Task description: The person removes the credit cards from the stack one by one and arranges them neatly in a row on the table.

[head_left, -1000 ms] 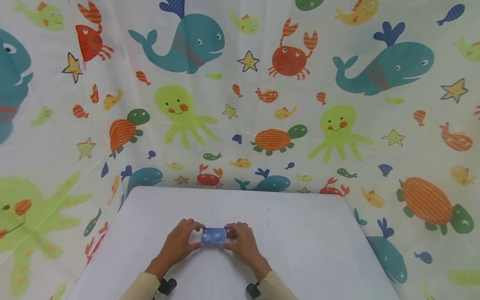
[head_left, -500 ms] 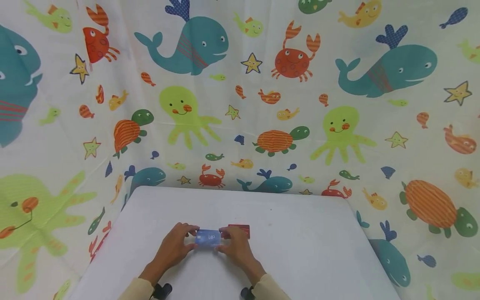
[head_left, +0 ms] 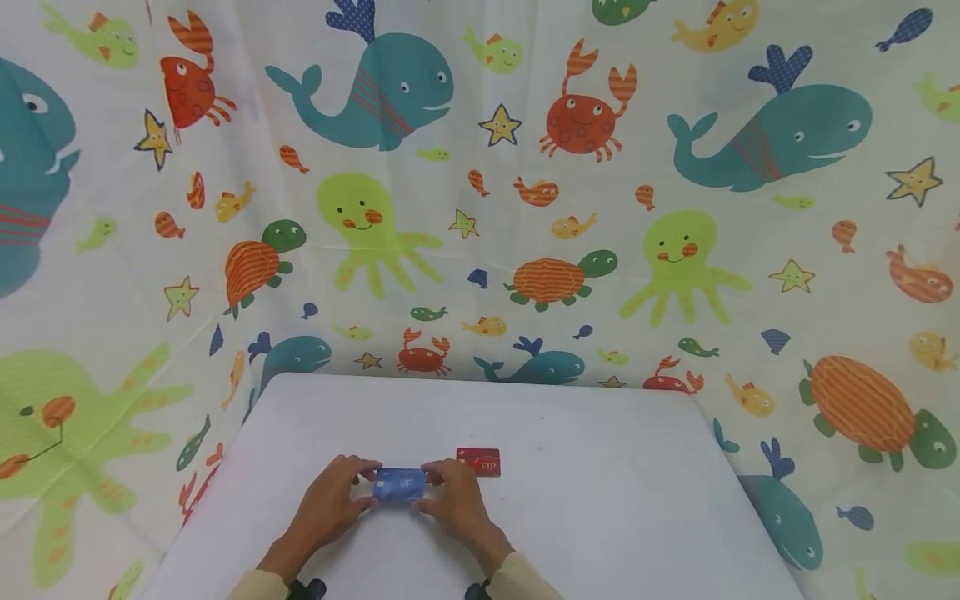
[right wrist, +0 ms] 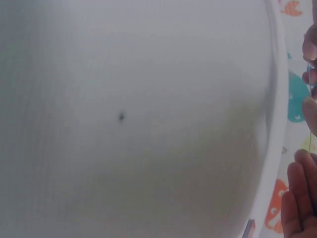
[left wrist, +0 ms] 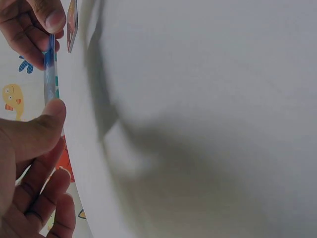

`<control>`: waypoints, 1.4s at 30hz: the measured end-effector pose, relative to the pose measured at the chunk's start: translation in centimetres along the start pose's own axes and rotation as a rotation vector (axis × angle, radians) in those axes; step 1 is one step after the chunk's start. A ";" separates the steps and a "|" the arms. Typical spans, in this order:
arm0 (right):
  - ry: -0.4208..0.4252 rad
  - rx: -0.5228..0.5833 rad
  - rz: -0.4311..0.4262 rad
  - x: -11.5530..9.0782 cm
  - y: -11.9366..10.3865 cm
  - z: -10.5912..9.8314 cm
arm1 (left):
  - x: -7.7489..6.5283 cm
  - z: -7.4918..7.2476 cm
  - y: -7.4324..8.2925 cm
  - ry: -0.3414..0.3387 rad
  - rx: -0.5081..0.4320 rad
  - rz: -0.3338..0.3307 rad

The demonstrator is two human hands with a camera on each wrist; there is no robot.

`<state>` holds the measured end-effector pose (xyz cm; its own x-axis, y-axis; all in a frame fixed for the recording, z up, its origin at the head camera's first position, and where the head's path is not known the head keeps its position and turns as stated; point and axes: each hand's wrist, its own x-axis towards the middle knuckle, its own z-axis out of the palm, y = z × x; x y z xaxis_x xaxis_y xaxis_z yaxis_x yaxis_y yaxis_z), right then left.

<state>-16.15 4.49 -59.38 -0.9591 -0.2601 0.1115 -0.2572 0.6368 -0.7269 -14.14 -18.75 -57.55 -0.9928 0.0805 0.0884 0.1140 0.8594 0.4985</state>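
A blue card (head_left: 400,484) with "VIP" on its face is held level between both hands, its printed side toward the head camera. My left hand (head_left: 330,496) pinches its left end between thumb and fingers, and my right hand (head_left: 457,498) pinches the right end the same way. The left wrist view shows the blue card (left wrist: 50,74) edge-on, raised off the table. Just beyond my right fingers lies a red card (head_left: 478,462), also marked "VIP", on the white table; the right fingertips overlap its left side in the head view.
The white table (head_left: 615,500) stretches out on both sides of the hands. Behind it hangs a cloth (head_left: 480,258) printed with sea animals, which also runs down both sides. Dark wrist cameras (head_left: 307,590) sit under the sleeves.
Both hands have carried the blue card to the left and nearer the body. The red card, mostly covered by the right hand before, now shows almost whole in the same place.
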 end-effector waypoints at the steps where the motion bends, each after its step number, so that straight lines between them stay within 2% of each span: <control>1: -0.004 0.004 0.008 0.0 -0.1 0.1 | -0.1 0.0 -0.2 -0.004 0.003 -0.002; 11: -0.005 0.031 -0.013 0.0 -1.2 1.8 | -0.8 -1.0 -1.6 -0.042 0.036 -0.017; 16: -0.009 0.041 0.005 0.0 -1.4 2.7 | -1.2 -1.3 -2.2 -0.042 0.044 -0.005; 22: 0.006 -0.001 -0.012 0.3 -2.0 3.6 | -1.5 -1.6 -3.2 -0.024 0.060 0.021; 35: -0.012 -0.053 -0.004 0.9 -3.3 5.2 | -1.9 -2.8 -4.6 -0.071 0.063 -0.011; 42: -0.020 -0.072 0.006 0.9 -3.8 5.7 | -2.2 -2.9 -5.2 -0.083 0.070 -0.026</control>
<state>-15.36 -2.31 -60.43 -0.9582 -0.2706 0.0931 -0.2602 0.6883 -0.6771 -12.48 -24.85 -57.83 -0.9953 0.0967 0.0028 0.0882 0.8948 0.4377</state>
